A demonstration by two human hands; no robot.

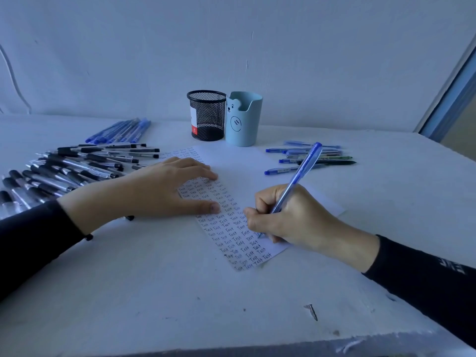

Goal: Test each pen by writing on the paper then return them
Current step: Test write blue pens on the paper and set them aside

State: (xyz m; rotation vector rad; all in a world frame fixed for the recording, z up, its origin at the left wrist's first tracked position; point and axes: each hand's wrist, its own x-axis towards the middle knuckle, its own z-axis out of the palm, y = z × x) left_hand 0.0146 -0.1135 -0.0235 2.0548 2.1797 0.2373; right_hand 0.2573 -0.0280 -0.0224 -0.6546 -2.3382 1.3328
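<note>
A blue pen (pixel 302 169) is gripped in the right hand (pixel 291 220), fingers curled round its lower barrel, with the tip on the paper (pixel 229 235) near the close end of rows of handwritten "Test". The left hand (pixel 164 189) lies flat on the sheet's left part, fingers straight, pressing it to the white surface (pixel 154 292). Left of and beyond the left hand is a pile of black pens (pixel 77 166), with a bundle of blue pens (pixel 121 131) farther back. Beyond the right hand lies a small group of mostly blue pens (pixel 309 158). Beyond both hands stand a black mesh holder (pixel 206 115) and a pale-blue bear cup (pixel 243 119), side by side.
</note>
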